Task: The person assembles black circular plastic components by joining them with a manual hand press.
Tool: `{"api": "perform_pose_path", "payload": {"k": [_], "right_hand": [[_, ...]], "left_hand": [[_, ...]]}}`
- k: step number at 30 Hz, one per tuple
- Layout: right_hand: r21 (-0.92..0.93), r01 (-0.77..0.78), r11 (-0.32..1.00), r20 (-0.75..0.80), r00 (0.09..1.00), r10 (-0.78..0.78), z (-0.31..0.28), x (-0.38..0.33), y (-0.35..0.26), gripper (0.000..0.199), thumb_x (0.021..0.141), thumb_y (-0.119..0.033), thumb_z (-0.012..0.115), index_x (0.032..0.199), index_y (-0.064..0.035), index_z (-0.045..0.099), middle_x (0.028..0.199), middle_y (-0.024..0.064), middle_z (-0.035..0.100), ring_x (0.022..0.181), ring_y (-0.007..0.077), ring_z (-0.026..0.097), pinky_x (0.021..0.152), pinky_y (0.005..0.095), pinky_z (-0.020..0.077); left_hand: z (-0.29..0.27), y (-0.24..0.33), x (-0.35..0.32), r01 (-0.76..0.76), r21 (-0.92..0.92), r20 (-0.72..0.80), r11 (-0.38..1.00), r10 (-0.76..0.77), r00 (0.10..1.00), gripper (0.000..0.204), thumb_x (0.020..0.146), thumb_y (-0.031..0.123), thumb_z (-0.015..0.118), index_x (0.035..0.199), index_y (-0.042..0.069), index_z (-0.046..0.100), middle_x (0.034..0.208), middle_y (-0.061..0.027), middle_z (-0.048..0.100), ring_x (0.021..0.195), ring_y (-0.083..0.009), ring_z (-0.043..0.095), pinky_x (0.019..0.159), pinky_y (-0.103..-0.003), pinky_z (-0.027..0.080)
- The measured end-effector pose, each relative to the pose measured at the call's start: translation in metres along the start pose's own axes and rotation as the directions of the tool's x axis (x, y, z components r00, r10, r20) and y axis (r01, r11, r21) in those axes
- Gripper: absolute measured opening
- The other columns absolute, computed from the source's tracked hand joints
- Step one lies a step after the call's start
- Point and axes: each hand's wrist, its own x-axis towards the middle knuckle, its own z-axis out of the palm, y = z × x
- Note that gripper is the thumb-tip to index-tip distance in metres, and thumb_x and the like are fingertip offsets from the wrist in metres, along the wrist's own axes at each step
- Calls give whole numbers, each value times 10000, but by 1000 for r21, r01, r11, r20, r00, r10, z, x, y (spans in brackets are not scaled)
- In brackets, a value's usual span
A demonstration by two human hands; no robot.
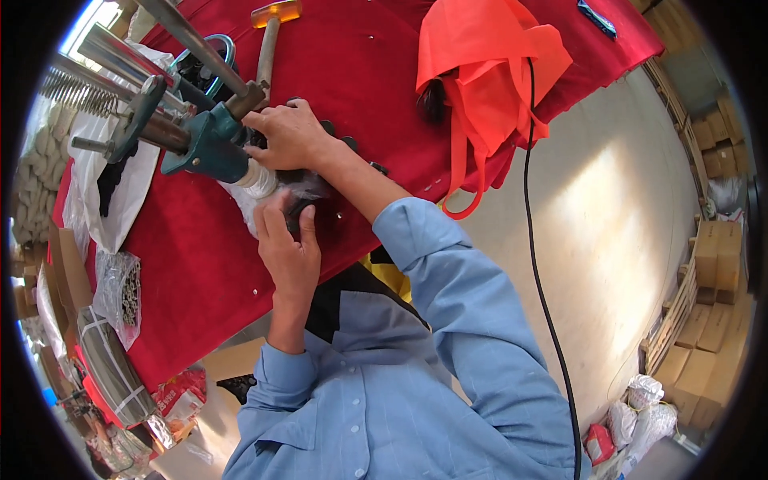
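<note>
A green hand press [210, 148] with steel rods and a spring stands on the red-covered table [200, 280]. White wrapping [258, 181] goes round its lower end. My left hand [286, 250] is just in front of that wrapping, thumb and fingers closed round a small black rounded piece [298, 218]. On the far side of the press head, my right hand [290, 136] has its fingers curled; whatever is in them is hidden. Clear plastic [308, 187] lies under and between the two hands. A few small black pieces [350, 143] rest beyond my right wrist.
Behind the press is a blue-rimmed tub [231, 53] of black parts, beside a mallet [277, 14] with an amber head. An orange-red bag [484, 72] lies far right, with a black cable [530, 208] hanging past it. A plastic bag of metal parts [120, 292] lies at left.
</note>
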Motion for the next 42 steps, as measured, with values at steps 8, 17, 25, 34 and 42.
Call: {"api": "perform_pose_path", "payload": {"k": [8, 17, 25, 34, 42], "right_hand": [[-126, -112, 986, 0, 994, 113, -49, -28, 36, 285, 849, -282, 688, 1046, -77, 711, 970, 134, 696, 980, 329, 670, 849, 461, 532], [122, -158, 980, -193, 965, 180, -105, -88, 80, 255, 893, -117, 663, 1131, -30, 691, 1077, 151, 708, 992, 294, 689, 884, 370, 532], [-33, -218, 975, -407, 894, 186, -102, -166, 37, 345, 892, -82, 635, 1233, -34, 642, 1175, 174, 661, 1074, 336, 636, 929, 414, 491], [-365, -157, 918, -254, 965, 64, -63, -167, -10, 431, 793, -24, 713, 1217, -45, 636, 1148, 132, 631, 1047, 328, 594, 887, 415, 515], [-208, -111, 972, -252, 966, 57, -55, -148, -17, 433, 798, -61, 742, 1216, -54, 627, 1126, 131, 636, 1045, 331, 613, 873, 419, 531]], "left_hand": [[24, 9, 13, -107, 355, 108, 929, 73, 991, 569, 875, 92, 696, 1402, 3, 499, 1379, -210, 521, 1221, -387, 574, 970, -416, 509], [60, 8, 10, -127, 264, 170, 956, 83, 982, 530, 920, 156, 673, 1413, 42, 513, 1342, -179, 561, 1176, -356, 599, 955, -415, 523], [60, 14, 12, -137, 190, 238, 972, 90, 967, 541, 915, 147, 664, 1419, 38, 502, 1393, -146, 523, 1169, -348, 590, 943, -422, 527], [24, 0, -13, -104, 18, 206, 994, 98, 974, 585, 831, 23, 730, 1375, 13, 512, 1469, -205, 414, 1294, -393, 510, 1010, -441, 493], [2, -10, -26, 2, -268, -10, 963, -5, 1000, 482, 805, -41, 757, 1257, 26, 603, 1258, -144, 599, 1175, -330, 632, 928, -362, 554]]}}
